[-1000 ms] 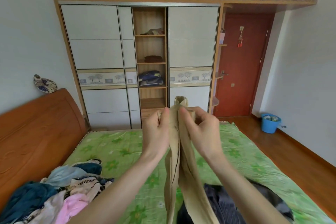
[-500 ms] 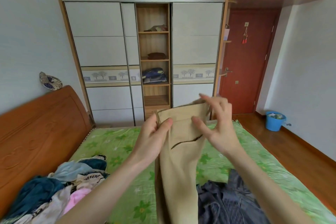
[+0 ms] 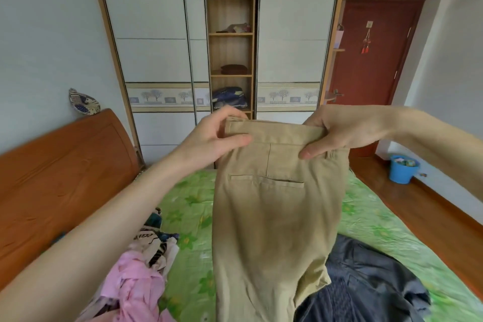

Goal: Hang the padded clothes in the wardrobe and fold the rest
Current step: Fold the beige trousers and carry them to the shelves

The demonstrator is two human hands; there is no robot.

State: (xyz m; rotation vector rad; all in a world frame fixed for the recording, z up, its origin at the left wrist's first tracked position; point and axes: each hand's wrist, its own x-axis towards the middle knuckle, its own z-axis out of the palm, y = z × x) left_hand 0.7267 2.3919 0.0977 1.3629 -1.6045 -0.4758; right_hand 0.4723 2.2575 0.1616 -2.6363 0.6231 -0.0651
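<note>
At the far left a wooden headboard (image 3: pixel 60 165) borders the bed (image 3: pixel 379 227), whose green floral sheet carries a heap of clothes (image 3: pixel 141 264), pink and patterned; one piece shows dark lettering too blurred to read. The left hand (image 3: pixel 211 138) pinches the left end of the waistband of the khaki trousers (image 3: pixel 271 217), thumb in front and fingers behind. The trousers hang flat over the bed, held up in front of the wardrobe (image 3: pixel 224 60), a welt pocket and a belt loop facing the camera. The right hand (image 3: pixel 337 131) clamps the waistband's right end, thumb curled over the front. Below it a dark grey garment (image 3: pixel 366 277) lies on the sheet. Half a second ago the hands were closer together and the right one was only reaching for the band; now the waistband is stretched wide between them.
</note>
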